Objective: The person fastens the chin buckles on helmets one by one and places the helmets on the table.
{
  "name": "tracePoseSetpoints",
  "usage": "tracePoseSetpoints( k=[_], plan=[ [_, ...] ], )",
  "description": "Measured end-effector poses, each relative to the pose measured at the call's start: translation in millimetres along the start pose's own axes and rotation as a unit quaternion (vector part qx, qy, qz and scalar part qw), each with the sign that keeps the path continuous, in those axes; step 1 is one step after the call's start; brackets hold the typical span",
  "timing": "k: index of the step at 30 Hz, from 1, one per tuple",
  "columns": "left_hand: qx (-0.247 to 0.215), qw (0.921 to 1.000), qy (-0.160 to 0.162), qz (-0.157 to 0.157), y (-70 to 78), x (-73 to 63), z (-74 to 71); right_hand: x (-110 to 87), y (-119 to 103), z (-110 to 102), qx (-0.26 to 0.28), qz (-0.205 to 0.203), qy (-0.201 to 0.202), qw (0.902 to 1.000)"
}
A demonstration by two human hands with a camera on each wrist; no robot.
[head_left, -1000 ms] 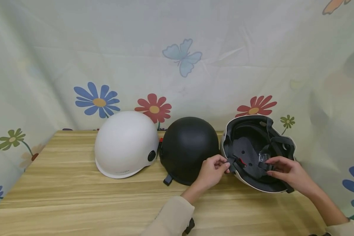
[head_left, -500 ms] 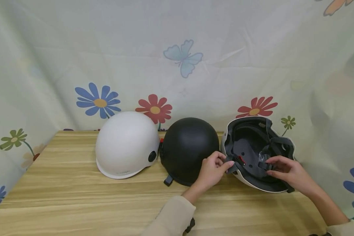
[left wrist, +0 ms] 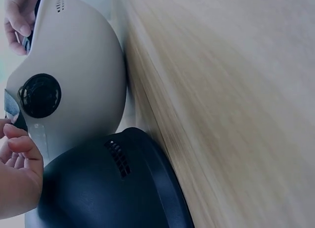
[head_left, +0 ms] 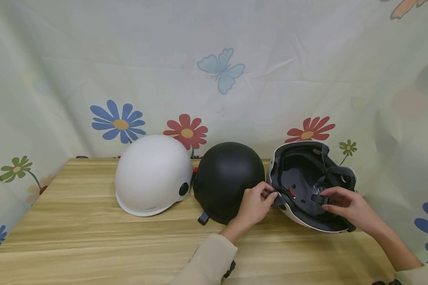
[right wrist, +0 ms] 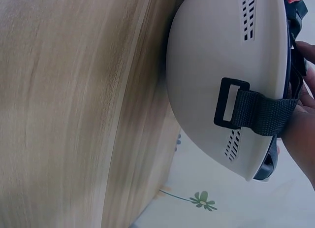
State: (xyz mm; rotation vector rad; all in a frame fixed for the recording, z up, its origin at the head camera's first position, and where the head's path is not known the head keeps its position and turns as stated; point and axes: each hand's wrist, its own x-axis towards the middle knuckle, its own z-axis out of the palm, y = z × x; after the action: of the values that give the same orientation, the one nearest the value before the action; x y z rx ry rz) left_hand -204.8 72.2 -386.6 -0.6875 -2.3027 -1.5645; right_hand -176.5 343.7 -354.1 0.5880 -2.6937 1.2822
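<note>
near side: the wooden surface point(head_left: 128, 253) spreads beneath everything described here. the left hand point(head_left: 254, 204), beside the near right part of the black helmet point(head_left: 228, 172), has thumb and fingers pinched together on a dark strap point(head_left: 280, 202); a sideways slip could push that smooth dome along. the right hand point(head_left: 351, 209) is clamped, thumb against fingers, on a small dark buckle point(head_left: 317, 199) inside the right-hand helmet point(head_left: 297, 218), which lies at the right end of the row with its hollow turned up and toward the near side. resting on a curved shell, it would probably rock or roll if the two hands pulled unevenly. crumpled clear plastic point(head_left: 319, 187) sits just beyond the right hand and might be caught with the buckle; the red clip point(head_left: 291, 193) near the left edge could snag a strap drawn across it. farther left, the white helmet point(head_left: 153, 174) stands dome up close beside the black one, so a knock to either might pass to the other. far side: patterned cloth point(head_left: 157, 59) hangs behind the row.
</note>
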Motion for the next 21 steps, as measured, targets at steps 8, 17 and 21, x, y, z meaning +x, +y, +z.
tracePoseSetpoints(
  k=[8,17,21],
  plan=[
    [0.042,0.9970,0.042,0.050,0.0,2.8,0.5,-1.8,-0.2,-1.3,0.005,0.000,-0.004,1.0000],
    [0.016,0.9979,0.041,0.047,-0.4,3.6,-0.2,-0.1,-1.7,-0.7,-0.020,0.006,0.008,0.9998],
    [-0.024,0.9992,0.022,0.021,0.2,3.9,0.1,0.4,-2.6,0.1,-0.019,0.002,0.007,0.9998]
  ],
)
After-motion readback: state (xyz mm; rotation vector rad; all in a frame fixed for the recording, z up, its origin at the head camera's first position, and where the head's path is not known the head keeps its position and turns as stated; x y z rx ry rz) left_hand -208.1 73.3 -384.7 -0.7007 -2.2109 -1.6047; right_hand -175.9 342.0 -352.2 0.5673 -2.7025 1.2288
